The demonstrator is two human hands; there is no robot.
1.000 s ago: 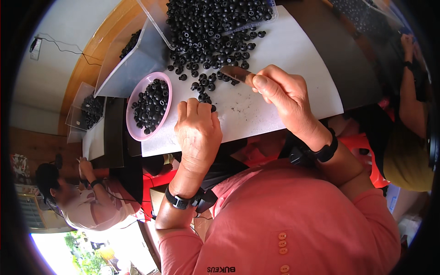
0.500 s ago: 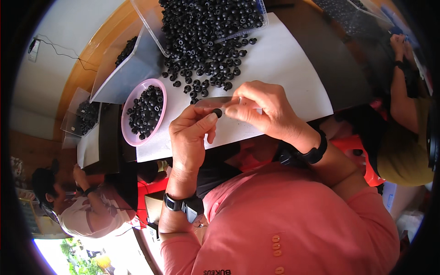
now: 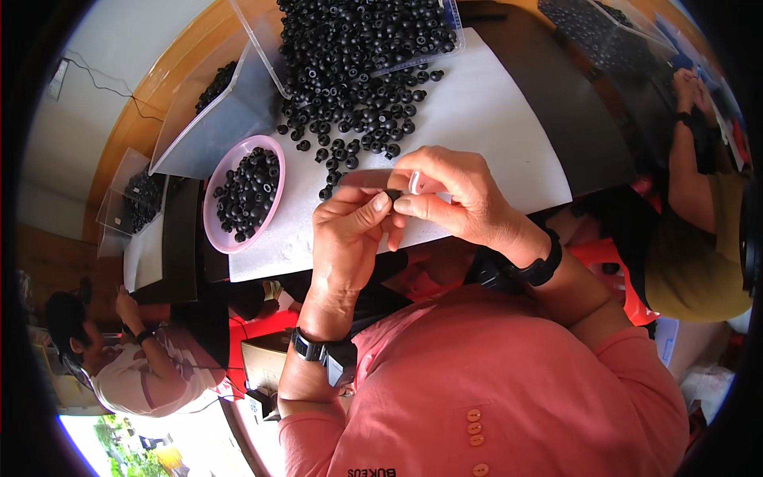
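Note:
A small round black knob-like part (image 3: 393, 194) is pinched between the thumb and fingers of my left hand (image 3: 346, 230), above the near side of the white sheet. My right hand (image 3: 469, 195) is closed, its thumb and fingertips meeting at that black part. Inside its curled fingers shows a small white piece (image 3: 415, 183), whose kind I cannot make out. Just beyond my hands, many loose black parts (image 3: 369, 131) with holes in their ends spill from a clear plastic bin (image 3: 459, 40).
To the left, a pink bowl (image 3: 208, 208) holds more black parts, near a tilted clear bin (image 3: 214, 131). White sheet (image 3: 509, 135) covers the table under my hands. One person (image 3: 151, 366) sits at the left; another person's arm (image 3: 687, 159) shows at the right.
My left hand has moved right and my hands have come together. My right fingertips now touch the black part, and the white piece shows more plainly. The whole view has shifted slightly.

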